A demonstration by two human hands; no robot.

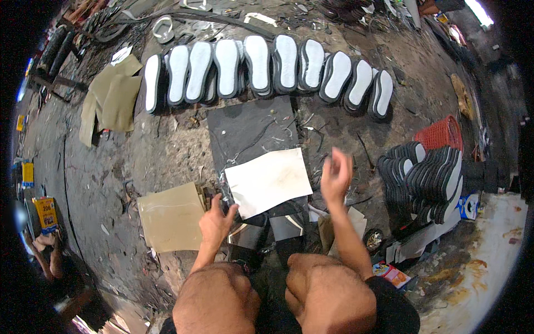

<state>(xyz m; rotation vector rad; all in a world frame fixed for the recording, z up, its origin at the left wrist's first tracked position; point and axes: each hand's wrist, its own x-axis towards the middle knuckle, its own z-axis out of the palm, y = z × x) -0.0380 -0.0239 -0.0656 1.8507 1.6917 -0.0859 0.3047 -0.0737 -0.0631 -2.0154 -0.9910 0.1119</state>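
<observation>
A white sheet [270,181] lies aslant on a dark flat board [250,125] in front of my knees. My left hand [216,221] is open at the sheet's lower left corner, its fingers apart, between the sheet and a stack of tan sheets [169,217]. Whether a fingertip touches the white sheet, I cannot tell. Off the sheet's right edge, my right hand [336,177] is raised and a little blurred. Its fingers are loosely bent, with a gap beside the thumb and nothing visible in them.
Stacks of white-topped, dark-edged soles [257,62] form an arc beyond the board. More soles [425,178] are heaped at the right by a red basket [442,133]. Tan pieces [119,103] lie far left. A dark strap [200,16] crosses the back. Another person's arm [53,256] shows lower left.
</observation>
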